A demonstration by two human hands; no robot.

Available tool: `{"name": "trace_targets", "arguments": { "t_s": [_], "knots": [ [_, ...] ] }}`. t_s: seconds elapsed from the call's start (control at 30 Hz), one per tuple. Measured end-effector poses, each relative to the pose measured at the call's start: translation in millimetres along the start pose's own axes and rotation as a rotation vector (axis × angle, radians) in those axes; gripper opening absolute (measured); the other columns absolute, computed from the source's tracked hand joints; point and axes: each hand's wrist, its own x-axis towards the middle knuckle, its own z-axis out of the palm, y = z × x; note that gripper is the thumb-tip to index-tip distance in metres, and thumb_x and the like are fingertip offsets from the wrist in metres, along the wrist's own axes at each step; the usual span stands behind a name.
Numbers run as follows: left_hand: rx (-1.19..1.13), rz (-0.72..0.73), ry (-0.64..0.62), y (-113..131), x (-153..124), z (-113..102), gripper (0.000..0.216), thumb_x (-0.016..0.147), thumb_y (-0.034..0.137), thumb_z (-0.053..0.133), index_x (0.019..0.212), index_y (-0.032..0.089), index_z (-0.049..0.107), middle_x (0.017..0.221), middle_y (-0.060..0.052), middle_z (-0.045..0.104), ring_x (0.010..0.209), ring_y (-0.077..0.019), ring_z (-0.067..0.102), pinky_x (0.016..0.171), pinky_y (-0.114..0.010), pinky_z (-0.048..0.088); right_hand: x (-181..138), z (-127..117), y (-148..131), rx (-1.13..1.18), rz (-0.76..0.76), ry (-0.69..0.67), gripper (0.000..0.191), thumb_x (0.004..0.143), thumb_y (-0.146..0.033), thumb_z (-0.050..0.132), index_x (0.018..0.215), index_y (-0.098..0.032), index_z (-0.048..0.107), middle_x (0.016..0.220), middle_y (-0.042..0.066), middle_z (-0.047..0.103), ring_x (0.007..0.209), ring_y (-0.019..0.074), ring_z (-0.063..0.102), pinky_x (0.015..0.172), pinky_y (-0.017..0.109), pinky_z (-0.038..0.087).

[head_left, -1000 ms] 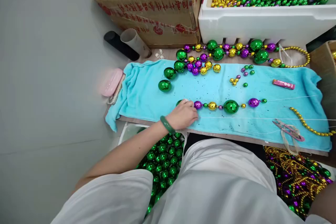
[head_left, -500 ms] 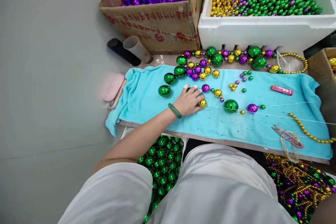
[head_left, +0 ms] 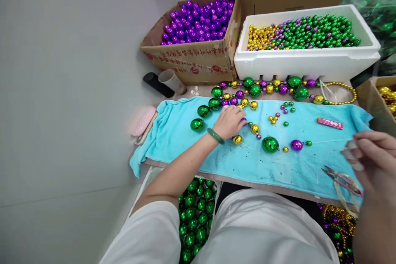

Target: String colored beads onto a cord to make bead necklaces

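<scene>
My left hand [head_left: 229, 121], with a green bangle at the wrist, reaches over the blue towel [head_left: 173, 140]. Its fingers are extended at the near side of loose purple and gold beads [head_left: 244, 102]; a purple bead half shows beside the thumb. On the right, my right hand [head_left: 375, 161] is raised and blurred, its fingers pinched where a thin white thread [head_left: 331, 141] ends. That thread runs from a small green bead [head_left: 308, 143] beside a purple bead [head_left: 296, 145]. A large green bead [head_left: 270, 144] and a gold bead [head_left: 237, 139] lie further left.
Thread snips [head_left: 343, 181] lie near the right hand, with a pink packet [head_left: 330, 123] behind. A finished-looking bead strand [head_left: 274, 86] runs along the back. Beyond stand a cardboard box [head_left: 192, 60] of purple beads and a white foam box [head_left: 306, 64] of small beads.
The view has tilted up. My left hand has shifted towards the back cluster, uncovering the gold bead. My right hand has come in from the right, and the gold bead chain there is no longer visible.
</scene>
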Motion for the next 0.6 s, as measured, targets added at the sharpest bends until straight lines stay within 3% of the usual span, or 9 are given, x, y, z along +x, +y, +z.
{"name": "trace_targets", "arguments": {
  "t_s": [0.13,0.3,0.5,0.6],
  "knots": [
    [-0.042,-0.055,0.005,2,42,14,0.025,0.088,0.027,0.049,0.103,0.015,0.065,0.1,-0.01,0.063,0.097,-0.0237,0.053,0.087,-0.038,0.041,-9,12,30,-0.042,0.061,-0.112,0.012,0.069,-0.022,0.073,0.079,-0.016,0.071,0.049,0.0,0.052,0.046,0.0106,0.047,0.037,0.019,0.025],
    [-0.145,-0.035,-0.117,34,84,30,0.024,0.089,0.022,0.046,0.096,0.015,0.067,0.095,-0.009,0.064,0.092,-0.0211,0.059,0.08,-0.032,0.045,-18,0,46,-0.101,0.097,-0.138,0.012,0.076,-0.025,0.069,0.085,-0.017,0.069,0.053,-0.001,0.053,0.047,0.0087,0.046,0.038,0.018,0.025],
    [-0.092,0.172,-0.149,91,102,41,0.024,0.091,0.026,0.044,0.1,0.016,0.064,0.1,-0.009,0.063,0.098,-0.0213,0.056,0.08,-0.031,0.045,-16,-11,56,-0.142,0.067,-0.117,0.012,0.08,-0.027,0.067,0.088,-0.017,0.069,0.055,-0.001,0.053,0.048,0.0086,0.045,0.04,0.02,0.028],
    [-0.084,0.26,-0.23,112,106,50,0.022,0.09,0.018,0.044,0.098,0.013,0.064,0.1,-0.012,0.063,0.1,-0.023,0.055,0.077,-0.032,0.046,-16,-14,61,-0.144,0.09,-0.139,0.013,0.08,-0.027,0.066,0.089,-0.018,0.069,0.055,-0.001,0.053,0.05,0.009,0.045,0.041,0.021,0.028]
  ]
}}
